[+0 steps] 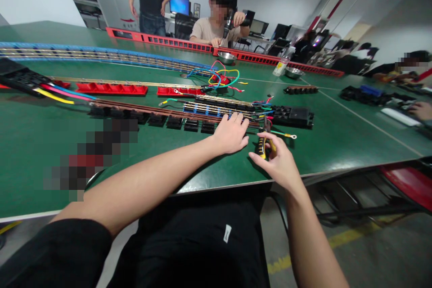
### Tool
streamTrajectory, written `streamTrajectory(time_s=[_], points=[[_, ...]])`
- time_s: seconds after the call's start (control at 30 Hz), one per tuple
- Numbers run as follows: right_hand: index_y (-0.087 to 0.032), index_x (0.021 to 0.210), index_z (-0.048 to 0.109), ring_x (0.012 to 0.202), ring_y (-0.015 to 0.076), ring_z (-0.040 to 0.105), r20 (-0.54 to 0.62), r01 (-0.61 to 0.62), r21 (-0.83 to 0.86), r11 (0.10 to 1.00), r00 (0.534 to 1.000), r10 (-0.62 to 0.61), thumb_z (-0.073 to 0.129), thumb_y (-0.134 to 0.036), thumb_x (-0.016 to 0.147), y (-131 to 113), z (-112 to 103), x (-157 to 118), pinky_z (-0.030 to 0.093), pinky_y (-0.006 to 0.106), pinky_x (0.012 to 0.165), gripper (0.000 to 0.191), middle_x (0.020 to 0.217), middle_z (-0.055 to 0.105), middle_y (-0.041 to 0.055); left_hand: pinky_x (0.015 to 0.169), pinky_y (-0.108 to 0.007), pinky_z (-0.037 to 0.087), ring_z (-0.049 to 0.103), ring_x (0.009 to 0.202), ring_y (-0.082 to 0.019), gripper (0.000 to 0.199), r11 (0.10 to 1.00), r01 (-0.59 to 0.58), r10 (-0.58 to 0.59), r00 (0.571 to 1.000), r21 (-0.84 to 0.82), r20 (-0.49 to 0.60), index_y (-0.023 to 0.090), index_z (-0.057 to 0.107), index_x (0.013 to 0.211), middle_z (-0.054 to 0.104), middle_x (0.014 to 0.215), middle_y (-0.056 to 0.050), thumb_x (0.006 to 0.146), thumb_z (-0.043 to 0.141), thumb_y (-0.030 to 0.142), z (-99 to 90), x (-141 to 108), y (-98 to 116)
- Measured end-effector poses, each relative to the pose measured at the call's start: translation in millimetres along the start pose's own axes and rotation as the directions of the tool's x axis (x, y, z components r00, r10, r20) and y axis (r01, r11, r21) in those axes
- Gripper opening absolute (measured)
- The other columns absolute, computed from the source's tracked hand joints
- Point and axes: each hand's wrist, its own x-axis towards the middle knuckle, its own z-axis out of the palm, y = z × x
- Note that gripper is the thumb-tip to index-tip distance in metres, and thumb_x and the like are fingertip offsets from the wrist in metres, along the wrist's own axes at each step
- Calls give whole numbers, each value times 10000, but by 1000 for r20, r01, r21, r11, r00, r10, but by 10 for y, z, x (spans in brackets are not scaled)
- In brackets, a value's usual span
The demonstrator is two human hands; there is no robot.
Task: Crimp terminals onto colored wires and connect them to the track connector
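My left hand (pixel 231 134) lies palm down, fingers stretched over the right part of a long strip of brown bars (pixel 162 111) set in black plastic holders (pixel 174 122). My right hand (pixel 281 162), just to its right, is closed around pliers with yellow and black handles (pixel 261 146). The pliers' jaws are up at the strip's right end, among wire ends; whether they grip anything cannot be made out. A green wire with a ring terminal (pixel 293 137) sticks out to the right. Behind the strip lies a black connector box (pixel 293 116) with coloured wires.
Red holder strips (pixel 111 89) and a long blue rail (pixel 101 55) lie further back on the green table (pixel 337 144). Looped coloured wires (pixel 232 78), metal bowls (pixel 227 57) and a bottle (pixel 280 67) stand beyond. A co-worker (pixel 219 22) sits across, behind a red rail (pixel 168 42).
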Motion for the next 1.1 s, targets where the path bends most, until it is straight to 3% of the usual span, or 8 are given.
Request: streamTrajectory(time_s=[0.17,0.3,0.5,0.6,0.8,0.97,1.1], points=[[-244,1173,562,756,155,556,17,-98,286,953,995,97,735,-407,739,85,-19,27,476,296,692,495,955,606,31,940,-436,361,451,1238,-333,496,1000,-3,3,1000,0,1,95,514,1264,521,1341,-208,899,458,425,6,1,-4],[-251,1143,587,770,144,566,14,-193,472,860,977,211,773,-378,700,75,-34,36,455,253,619,497,1029,640,45,942,-439,362,455,1232,-331,492,1000,-3,3,1000,1,-3,97,514,1262,522,1341,-203,900,457,426,12,-1,-7],[-257,1061,594,633,119,600,59,-296,834,466,887,458,711,-451,703,38,-120,108,390,172,444,424,896,708,51,946,-433,363,463,1226,-327,487,1000,-4,4,1000,-2,-1,101,516,1260,525,1338,-198,898,467,422,1,1,-1],[-246,1047,593,596,122,614,66,-293,883,367,851,521,659,-511,728,27,-141,129,397,167,425,420,821,720,60,942,-432,364,465,1224,-325,480,1000,-1,1,1000,-1,0,104,515,1258,529,1330,-197,898,468,419,-2,0,1],[-242,1079,567,560,105,601,16,-272,835,479,881,472,817,-441,645,-1,-78,93,396,163,412,539,839,724,36,948,-441,360,460,1226,-324,489,1000,3,-3,1000,-4,-5,105,510,1266,524,1339,-198,901,464,427,2,-5,4],[-217,1082,562,485,95,550,1,-299,800,521,868,497,699,-680,666,25,-96,72,361,169,353,638,806,709,46,955,-448,356,455,1234,-325,492,1000,10,-10,1000,-4,-1,105,507,1271,518,1348,-200,902,462,427,2,-4,7],[-248,1139,559,449,84,514,-61,-268,740,617,887,458,607,-691,753,3,-178,18,347,169,332,590,777,680,22,959,-455,353,451,1237,-329,487,1000,8,-8,1000,-5,8,106,502,1274,508,1360,-205,904,459,420,10,-4,4]])
